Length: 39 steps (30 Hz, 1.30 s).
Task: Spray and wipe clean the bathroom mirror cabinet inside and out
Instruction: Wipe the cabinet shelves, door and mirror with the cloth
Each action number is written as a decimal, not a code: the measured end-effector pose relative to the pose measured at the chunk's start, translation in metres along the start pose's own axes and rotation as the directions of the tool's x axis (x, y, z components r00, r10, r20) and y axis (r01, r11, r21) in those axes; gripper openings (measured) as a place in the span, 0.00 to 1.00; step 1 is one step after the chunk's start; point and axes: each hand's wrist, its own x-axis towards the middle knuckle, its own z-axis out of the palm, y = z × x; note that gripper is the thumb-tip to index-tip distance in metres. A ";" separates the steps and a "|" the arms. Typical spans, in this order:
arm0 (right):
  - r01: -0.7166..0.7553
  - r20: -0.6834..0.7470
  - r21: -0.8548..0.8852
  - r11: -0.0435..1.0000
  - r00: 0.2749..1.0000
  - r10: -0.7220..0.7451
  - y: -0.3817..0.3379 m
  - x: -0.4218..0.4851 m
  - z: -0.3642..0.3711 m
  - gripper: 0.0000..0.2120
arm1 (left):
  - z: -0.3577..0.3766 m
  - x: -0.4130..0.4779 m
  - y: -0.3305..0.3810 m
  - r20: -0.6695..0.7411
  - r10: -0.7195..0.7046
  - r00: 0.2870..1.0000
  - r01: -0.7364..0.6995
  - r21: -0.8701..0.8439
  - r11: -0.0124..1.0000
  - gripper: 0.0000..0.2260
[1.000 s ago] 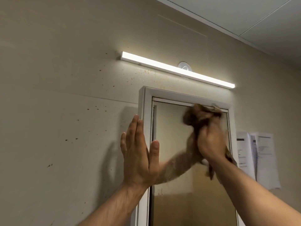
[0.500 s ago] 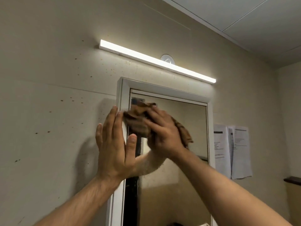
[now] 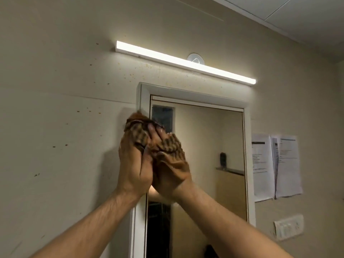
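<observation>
- Mirror cabinet (image 3: 195, 95): wall-hung, white frame, glass door. Rigid but breakable, I'd judge, so flat, light pressure suits it.
- Right hand (image 3: 171, 174): fingers curled over the cloth (image 3: 137, 135), gripping it.
- Left hand (image 3: 132, 164): pressed against the cloth; fingertips buried in folds, grip unclear.
- Cloth: brown check, bunched at the frame's top left corner. Soft, limp, light; best held wadded in the palm.

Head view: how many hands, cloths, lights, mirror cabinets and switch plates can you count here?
hands: 2, the left hand and the right hand
cloth: 1, brown checked, bunched at both hands
light bar: 1, lit, above the cabinet
mirror cabinet: 1
switch plate: 1, lower right on the wall
total: 6
</observation>
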 end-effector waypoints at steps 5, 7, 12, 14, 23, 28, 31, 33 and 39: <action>-0.177 0.191 -0.088 0.980 0.963 0.191 0.031 -0.096 -0.020 0.23 | -0.001 -0.019 -0.007 0.055 -0.035 0.998 0.025 0.164 0.986 0.28; -0.028 0.142 -0.014 0.999 0.989 0.030 0.046 -0.099 -0.023 0.19 | -0.002 -0.025 -0.010 0.051 -0.075 0.996 0.063 0.213 0.975 0.30; 0.034 0.180 0.135 0.990 0.982 -0.058 0.058 -0.061 -0.046 0.14 | -0.003 -0.025 -0.001 0.061 -0.087 0.994 0.056 0.398 0.916 0.31; 0.121 0.204 0.151 0.981 0.967 -0.151 0.066 -0.040 -0.058 0.14 | -0.007 -0.029 0.006 0.128 0.002 0.992 -0.056 0.422 0.905 0.33; -0.009 0.070 0.716 0.698 0.996 -0.059 0.044 -0.026 -0.088 0.19 | -0.008 -0.029 0.039 0.521 0.242 0.819 -0.394 0.203 0.896 0.46; -0.311 0.307 0.951 -0.001 0.940 0.151 0.042 -0.031 -0.106 0.16 | -0.009 -0.020 0.049 0.454 0.066 0.888 -0.179 0.209 0.961 0.31; -0.377 0.303 0.833 0.405 0.923 0.237 0.052 -0.050 -0.112 0.14 | -0.013 -0.011 0.049 0.385 -0.161 0.909 0.136 0.092 0.987 0.24; -0.416 0.367 0.681 0.602 0.906 0.212 0.054 -0.070 -0.109 0.14 | -0.014 -0.006 0.051 0.424 -0.315 0.849 0.336 0.027 0.942 0.26; -0.526 0.427 0.787 0.321 0.841 0.332 0.031 -0.129 -0.090 0.07 | -0.020 -0.016 0.055 0.606 -0.438 0.664 0.504 0.071 0.861 0.24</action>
